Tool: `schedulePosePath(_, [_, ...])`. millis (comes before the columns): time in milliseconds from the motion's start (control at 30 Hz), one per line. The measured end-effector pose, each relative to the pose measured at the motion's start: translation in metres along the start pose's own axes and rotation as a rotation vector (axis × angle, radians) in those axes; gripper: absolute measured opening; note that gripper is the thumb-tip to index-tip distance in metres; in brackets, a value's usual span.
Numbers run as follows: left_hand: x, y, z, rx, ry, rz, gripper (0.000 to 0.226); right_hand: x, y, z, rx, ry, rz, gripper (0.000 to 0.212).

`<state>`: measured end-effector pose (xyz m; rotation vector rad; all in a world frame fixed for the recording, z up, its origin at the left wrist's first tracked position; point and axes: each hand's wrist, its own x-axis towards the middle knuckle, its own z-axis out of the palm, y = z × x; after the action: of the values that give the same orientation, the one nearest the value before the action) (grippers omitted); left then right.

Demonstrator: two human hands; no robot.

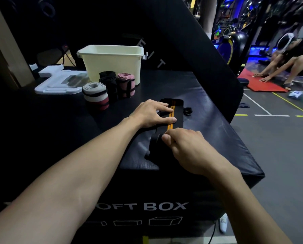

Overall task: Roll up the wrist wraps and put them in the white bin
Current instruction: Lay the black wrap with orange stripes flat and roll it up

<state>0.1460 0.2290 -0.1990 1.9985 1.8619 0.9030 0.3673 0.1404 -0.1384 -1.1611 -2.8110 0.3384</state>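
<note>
in front of the white bin (pixel 112 62), our left hand (pixel 152 112) presses the wrist wrap (pixel 172 118) flat with straight fingers; our right hand (pixel 184 147) pinches its rolled end. we keep it tight and edges aligned.

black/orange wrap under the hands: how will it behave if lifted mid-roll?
Probably floppy: the wrap lies flat on the box under the left hand. The rolled end pinched by the right hand would likely unwind if released. The finished rolls stand on end, so a tight roll seems to hold shape.
</note>
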Motion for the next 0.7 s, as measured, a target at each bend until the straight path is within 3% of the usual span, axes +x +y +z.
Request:
schedulePosePath(233, [-0.001,0.002,0.0,0.038,0.011,0.013,0.068,0.008,0.0,0.013,0.009,0.079,0.099,0.034])
schedulePosePath(367, [-0.003,0.005,-0.002,0.036,0.006,0.007,0.07,0.012,-0.001,0.018,0.023,0.303,0.101,0.028])
schedulePosePath(567, [-0.002,0.006,-0.004,0.077,-0.014,0.0,0.07,0.013,0.007,0.031,0.061,0.595,-0.105,0.022])
schedulePosePath(700, [-0.002,0.004,-0.002,0.063,0.002,-0.006,0.068,0.007,0.012,0.035,0.026,0.396,-0.075,0.051])
